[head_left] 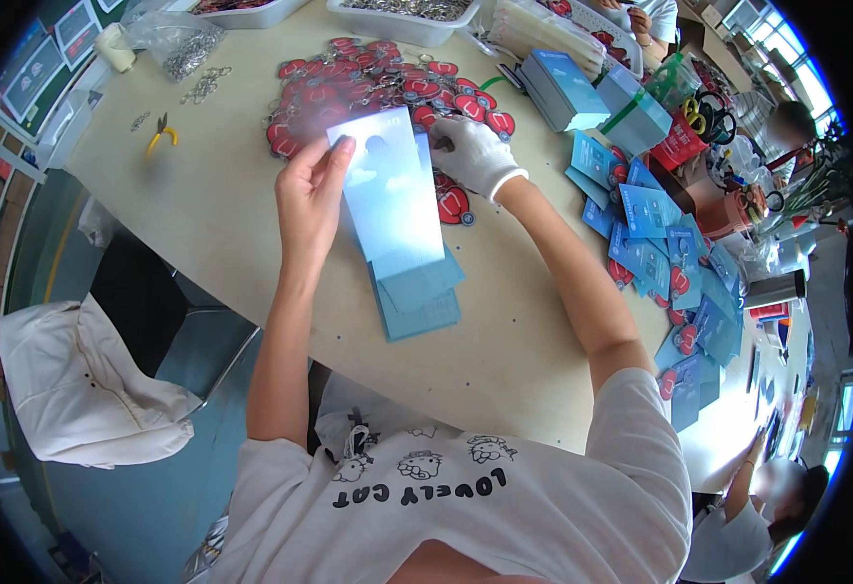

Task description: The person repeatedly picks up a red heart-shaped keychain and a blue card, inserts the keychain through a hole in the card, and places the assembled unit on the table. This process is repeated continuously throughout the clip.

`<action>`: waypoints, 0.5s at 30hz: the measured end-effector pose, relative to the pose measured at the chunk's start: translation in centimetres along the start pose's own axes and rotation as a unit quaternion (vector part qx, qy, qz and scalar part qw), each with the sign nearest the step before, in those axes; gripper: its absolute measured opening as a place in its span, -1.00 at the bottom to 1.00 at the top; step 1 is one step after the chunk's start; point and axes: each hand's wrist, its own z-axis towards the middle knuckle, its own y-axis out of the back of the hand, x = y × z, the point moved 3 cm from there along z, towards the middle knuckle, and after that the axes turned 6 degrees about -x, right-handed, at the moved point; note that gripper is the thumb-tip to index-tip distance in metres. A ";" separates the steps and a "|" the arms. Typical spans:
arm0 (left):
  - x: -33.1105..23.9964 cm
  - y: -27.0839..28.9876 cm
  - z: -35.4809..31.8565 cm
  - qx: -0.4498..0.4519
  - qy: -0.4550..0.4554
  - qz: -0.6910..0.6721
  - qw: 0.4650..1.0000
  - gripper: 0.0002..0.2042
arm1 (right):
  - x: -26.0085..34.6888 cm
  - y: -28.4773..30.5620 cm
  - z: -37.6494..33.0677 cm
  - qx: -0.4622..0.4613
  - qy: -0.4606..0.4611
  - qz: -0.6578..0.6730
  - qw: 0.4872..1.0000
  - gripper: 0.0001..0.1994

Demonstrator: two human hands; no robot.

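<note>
My bare left hand (315, 185) pinches a glossy light-blue card (388, 195) by its upper left edge, thumb on its face. Below it, a small loose stack of blue cards (422, 316) lies on the table, partly covered by the held card. My right hand (475, 156), in a white glove, is just right of the card with curled fingers, at the near side of a heap of red keychains (397, 78) with metal rings. What those fingers grip is hidden. One red keychain (454, 206) lies below the glove.
Blue cards with red keychains (650, 234) are spread along the right. Stacked cards (563, 88) stand behind them. Yellow-handled pliers (162, 136) and a bag of metal rings (188, 54) lie left; a tray of metal parts (407, 19) stands at the back. Other people sit right.
</note>
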 end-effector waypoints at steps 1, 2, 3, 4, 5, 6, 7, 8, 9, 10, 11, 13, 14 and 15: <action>0.3 -0.2 -0.2 0.013 0.015 0.013 1.000 -0.74 | 0.5 0.1 0.2 0.020 -0.009 -0.007 1.000 -0.76; 0.4 -0.2 -0.4 0.026 0.030 0.026 0.999 -0.73 | 0.3 -0.3 0.4 0.018 -0.003 -0.010 1.000 -0.76; 0.5 0.0 -0.8 0.056 0.066 0.049 0.995 -0.72 | 0.6 -0.3 0.4 0.023 -0.008 -0.029 0.999 -0.77; 0.6 0.4 -1.2 0.059 0.043 0.083 0.994 -0.73 | 0.8 -0.2 0.4 0.029 -0.013 -0.048 0.998 -0.77; 1.1 0.6 -1.6 0.063 0.020 0.116 0.991 -0.74 | 0.6 -0.1 0.3 0.022 -0.005 -0.066 0.998 -0.77; 1.4 1.0 -2.1 0.065 -0.004 0.151 0.986 -0.74 | 0.6 -0.2 0.3 0.015 0.004 -0.082 0.997 -0.77; 1.5 1.2 -2.5 0.053 -0.037 0.139 0.988 -0.76 | 0.6 -0.3 0.3 0.008 0.013 -0.097 0.995 -0.77; 1.6 1.6 -2.7 0.036 -0.051 0.149 0.987 -0.76 | 0.3 -0.1 0.2 0.010 0.002 -0.059 0.998 -0.77; 1.2 1.9 -2.7 0.018 -0.066 0.157 0.985 -0.77 | -0.1 0.7 0.2 0.012 -0.008 -0.022 1.000 -0.77; 0.1 1.8 -2.7 -0.002 -0.080 0.163 0.983 -0.77 | -0.5 1.7 0.2 0.015 -0.018 0.013 1.000 -0.77; -0.4 1.5 -2.8 0.000 0.066 0.002 0.998 -0.80 | -0.5 2.8 0.0 -0.007 0.009 0.047 0.999 -0.77; -2.2 1.2 -0.9 -0.044 0.018 -0.041 0.998 -0.81 | -0.8 4.3 -0.2 -0.043 0.051 0.078 0.995 -0.74; -2.5 1.0 0.3 -0.066 -0.007 -0.063 0.996 -0.81 | -0.6 4.8 -0.1 -0.061 0.073 0.094 0.991 -0.72; -2.4 0.7 1.8 -0.081 -0.061 -0.025 0.995 -0.81 | 0.0 5.6 -0.2 -0.075 0.046 0.100 0.991 -0.69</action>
